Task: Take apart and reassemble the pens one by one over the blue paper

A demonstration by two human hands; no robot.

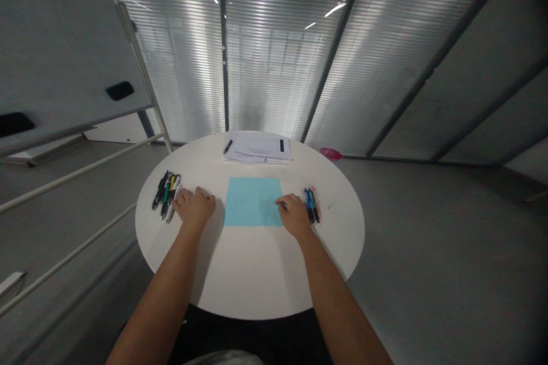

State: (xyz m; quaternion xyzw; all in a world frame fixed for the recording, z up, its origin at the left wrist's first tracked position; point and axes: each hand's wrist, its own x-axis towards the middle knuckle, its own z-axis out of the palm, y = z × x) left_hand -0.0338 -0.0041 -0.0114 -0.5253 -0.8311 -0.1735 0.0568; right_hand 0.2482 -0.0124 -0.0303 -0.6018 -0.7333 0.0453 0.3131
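Observation:
A light blue sheet of paper (pixel 250 201) with faint marks lies flat on the round white table (pixel 252 274). My right hand (pixel 294 215) rests over its right edge, fingers closed around a thin pen (pixel 281 204) whose dark end shows; the rest is hidden. Left of the sheet, my left hand (pixel 194 206) has its fingers apart, the fingertips by a group of several pens (pixel 166 194). Whether they touch the nearest white pen (pixel 172 205) is unclear. Beside my right hand lie a blue pen (pixel 309 205), a green and black pen (pixel 314 207) and a pink strip-like item (pixel 317 201).
Stacked white papers (pixel 257 148) with a dark pen (pixel 228 146) on top sit at the table's far edge. A pink round object (pixel 331 154) shows behind the table. To the left stands a whiteboard frame (pixel 158 108); glass panels with blinds (pixel 265 68) rise beyond.

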